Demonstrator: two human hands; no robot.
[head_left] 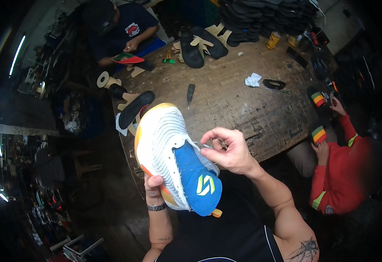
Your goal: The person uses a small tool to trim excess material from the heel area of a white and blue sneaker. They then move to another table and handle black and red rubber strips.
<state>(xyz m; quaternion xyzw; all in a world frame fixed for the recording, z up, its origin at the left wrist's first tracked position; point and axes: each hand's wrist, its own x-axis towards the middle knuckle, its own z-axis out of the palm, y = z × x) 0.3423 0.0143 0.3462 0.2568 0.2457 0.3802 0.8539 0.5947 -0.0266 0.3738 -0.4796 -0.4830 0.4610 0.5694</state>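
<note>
A white sneaker [159, 142] with a yellow-orange sole edge is held up in front of me, toe pointing away. My left hand [153, 187] grips it from the left side, the thumb on its outer edge and the other fingers hidden. The blue tongue [195, 168] shows a pale emblem and a small yellow pull loop [217, 213] at its near end. No lace shows in the upper. At the right side of the shoe opening, my right hand [232, 153] is bent, thumb and forefinger in a pinch; whatever lies between them is too small to name.
Beyond the shoe is a worn wooden table [226, 105]. On it lie a dark-handled awl [191, 94], black sandals [192, 50], crumpled white paper [253, 80] and a phone [296, 57]. Black soles [261, 17] are stacked behind. Co-workers sit at far left and right, handling striped pieces.
</note>
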